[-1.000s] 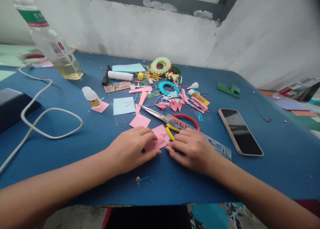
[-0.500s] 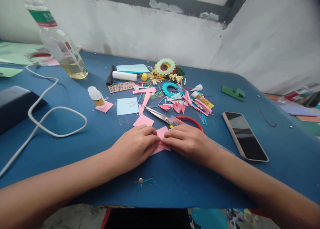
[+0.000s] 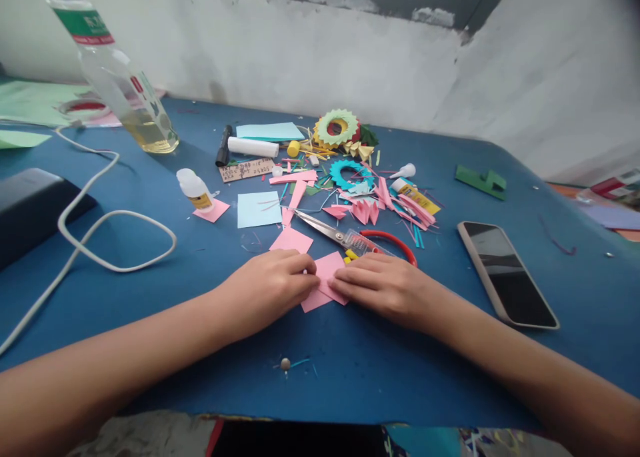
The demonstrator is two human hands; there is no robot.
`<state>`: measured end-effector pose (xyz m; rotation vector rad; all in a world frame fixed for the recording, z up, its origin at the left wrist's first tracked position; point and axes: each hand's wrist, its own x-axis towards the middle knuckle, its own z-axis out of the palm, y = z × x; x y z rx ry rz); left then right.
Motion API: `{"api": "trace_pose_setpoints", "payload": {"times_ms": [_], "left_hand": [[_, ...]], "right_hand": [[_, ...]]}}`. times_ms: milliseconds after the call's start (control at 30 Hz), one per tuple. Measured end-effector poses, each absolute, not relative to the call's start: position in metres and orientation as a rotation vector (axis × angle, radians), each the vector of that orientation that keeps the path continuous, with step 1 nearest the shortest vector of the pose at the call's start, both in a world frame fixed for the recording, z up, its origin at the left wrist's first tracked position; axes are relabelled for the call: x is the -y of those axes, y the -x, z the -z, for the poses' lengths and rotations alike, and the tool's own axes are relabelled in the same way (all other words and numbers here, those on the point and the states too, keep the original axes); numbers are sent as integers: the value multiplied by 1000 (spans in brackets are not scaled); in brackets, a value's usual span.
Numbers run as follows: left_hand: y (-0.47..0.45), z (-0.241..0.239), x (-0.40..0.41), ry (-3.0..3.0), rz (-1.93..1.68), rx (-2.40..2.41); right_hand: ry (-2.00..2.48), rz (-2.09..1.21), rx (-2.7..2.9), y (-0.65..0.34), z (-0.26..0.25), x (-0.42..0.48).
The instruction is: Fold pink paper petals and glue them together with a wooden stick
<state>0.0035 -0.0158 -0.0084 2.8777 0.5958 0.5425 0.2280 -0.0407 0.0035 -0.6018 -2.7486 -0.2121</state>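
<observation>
A small pink paper piece (image 3: 326,277) lies on the blue table (image 3: 350,370), partly folded. My left hand (image 3: 270,285) rests on its left edge with curled fingers pressing the paper down. From the other side, my right hand (image 3: 383,285) lies with its fingers pressed together on the paper's right edge. The fingertips of both hands nearly meet over the paper. Just behind my right hand lie scissors (image 3: 345,236) with red and yellow handles, and a clear ruler (image 3: 361,242) is partly hidden under that hand.
Behind the hands: another pink square (image 3: 291,241), a light blue square (image 3: 259,209), a small glue bottle (image 3: 195,190), paper scraps and a paper wreath (image 3: 339,126). A phone (image 3: 507,272) lies right. A plastic bottle (image 3: 117,77), white cable (image 3: 100,244) and black box (image 3: 30,207) stand left.
My right hand slid left onto the pink paper, and both hands now press it together. The view shifted slightly, so the table items sit a little further right.
</observation>
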Motion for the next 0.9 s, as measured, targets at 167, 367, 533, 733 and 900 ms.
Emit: {"api": "trace_pose_setpoints", "payload": {"times_ms": [167, 367, 533, 733, 900], "left_hand": [[-2, 6, 15, -3019, -493, -519], [-1, 2, 20, -3012, -526, -619], [-4, 5, 26, -2909, -618, -836], [-7, 8, 26, -2814, -570, -856], [-4, 5, 26, -2969, -484, -724]], "right_hand": [[555, 224, 2716, -226, -4, 40], [594, 145, 2733, -227, -2, 40], [594, 152, 2752, -228, -2, 40], [611, 141, 2737, -229, -1, 40], [621, 125, 2741, -228, -2, 40]]}}
